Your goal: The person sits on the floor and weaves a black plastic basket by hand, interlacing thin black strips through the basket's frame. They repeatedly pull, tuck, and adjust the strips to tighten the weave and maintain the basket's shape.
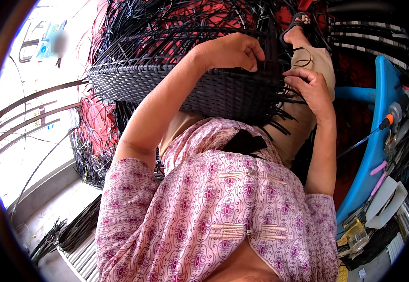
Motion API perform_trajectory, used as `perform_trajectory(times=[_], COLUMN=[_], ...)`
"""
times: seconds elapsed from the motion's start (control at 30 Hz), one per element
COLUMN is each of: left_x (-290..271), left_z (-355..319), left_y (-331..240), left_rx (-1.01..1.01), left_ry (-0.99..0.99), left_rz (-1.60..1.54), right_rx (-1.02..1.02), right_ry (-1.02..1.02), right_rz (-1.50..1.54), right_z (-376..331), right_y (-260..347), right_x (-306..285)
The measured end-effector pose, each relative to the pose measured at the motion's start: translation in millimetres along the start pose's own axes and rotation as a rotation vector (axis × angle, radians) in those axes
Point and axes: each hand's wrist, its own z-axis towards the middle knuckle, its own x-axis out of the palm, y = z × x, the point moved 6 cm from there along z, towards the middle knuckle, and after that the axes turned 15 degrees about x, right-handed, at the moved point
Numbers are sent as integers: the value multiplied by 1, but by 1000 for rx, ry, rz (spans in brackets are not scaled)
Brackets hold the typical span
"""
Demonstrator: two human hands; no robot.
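Head view shows the left hand [230, 50] pinching dark strips on a woven basket [167, 84]. The right hand [310, 87] grips loose strips [284, 101] at its edge.

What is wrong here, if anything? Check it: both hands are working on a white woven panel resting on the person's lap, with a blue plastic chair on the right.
The colour is wrong. The head view shows the woven panel is dark grey to black, not white. The rest stands: the left hand and right hand both work its loose strands at the panel's edge over the lap, and the blue plastic chair is on the right.
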Motion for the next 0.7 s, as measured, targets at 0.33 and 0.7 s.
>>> perform_trajectory(times=[0.33,0.7], left_x=[-8,-19], left_z=[-1,-20], left_y=[-1,-11], left_rx=[-25,52], left_ry=[-8,9], left_rz=[27,333], right_rx=[54,-11], right_ry=[-12,-77], right_rz=[-66,-141], right_z=[-14,-17], right_y=[0,10], right_x=[-28,-29])
